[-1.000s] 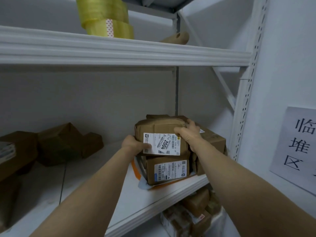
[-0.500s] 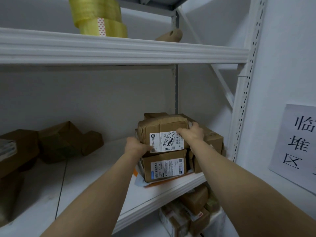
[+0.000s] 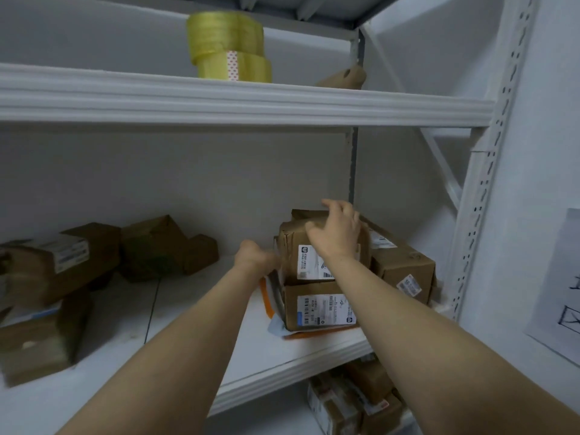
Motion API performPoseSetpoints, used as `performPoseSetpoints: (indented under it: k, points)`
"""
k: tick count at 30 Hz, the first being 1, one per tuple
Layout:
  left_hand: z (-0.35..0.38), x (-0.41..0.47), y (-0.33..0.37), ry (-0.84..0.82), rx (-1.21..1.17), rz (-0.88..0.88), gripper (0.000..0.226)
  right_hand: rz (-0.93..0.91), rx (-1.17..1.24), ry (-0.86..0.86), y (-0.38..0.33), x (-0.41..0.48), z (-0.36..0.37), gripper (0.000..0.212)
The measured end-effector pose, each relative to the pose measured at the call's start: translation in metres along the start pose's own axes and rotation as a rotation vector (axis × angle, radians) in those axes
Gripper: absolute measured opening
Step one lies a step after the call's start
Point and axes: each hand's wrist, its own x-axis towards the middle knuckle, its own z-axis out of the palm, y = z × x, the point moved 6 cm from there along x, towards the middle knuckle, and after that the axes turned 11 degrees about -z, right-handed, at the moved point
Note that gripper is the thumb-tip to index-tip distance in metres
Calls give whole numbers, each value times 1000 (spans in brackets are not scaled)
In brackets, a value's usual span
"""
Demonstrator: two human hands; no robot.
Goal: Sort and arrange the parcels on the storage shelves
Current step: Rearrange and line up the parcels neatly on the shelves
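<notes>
A crumpled brown top parcel (image 3: 293, 243) with a white label sits on a labelled brown box (image 3: 323, 309) at the right end of the middle shelf (image 3: 204, 324). My right hand (image 3: 337, 230) lies on the top parcel's upper face with spread fingers. My left hand (image 3: 254, 257) is curled against the parcel's left side; its fingers are hidden. Another brown box (image 3: 401, 265) stands just right of the stack. A flat orange-and-white mailer (image 3: 266, 296) lies under the stack.
Several brown parcels (image 3: 56, 265) sit at the shelf's left end. Yellow tape rolls (image 3: 229, 48) and a tan wrapped item (image 3: 345, 77) rest on the upper shelf (image 3: 251, 102). More parcels (image 3: 354, 400) lie on the shelf below. A perforated upright (image 3: 483, 199) and a paper sign (image 3: 558, 293) are at right.
The right hand has moved from the parcel's front right corner up onto its top, fingers now spread. The left hand's thumb has come off the label and the hand sits further left.
</notes>
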Motion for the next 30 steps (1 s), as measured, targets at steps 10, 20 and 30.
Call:
performPoseSetpoints:
  k: [10, 20, 30]
  points:
    - [-91, 29, -45, 179, 171, -74, 49, -236, 121, -436, -89, -18, 127, 34]
    - [-186, 116, -82, 380, 551, -105, 44, -84, 217, -670, -124, 7, 284, 43]
    - [-207, 186, -76, 394, 721, 64, 58, -70, 37, -725, -132, 36, 386, 144]
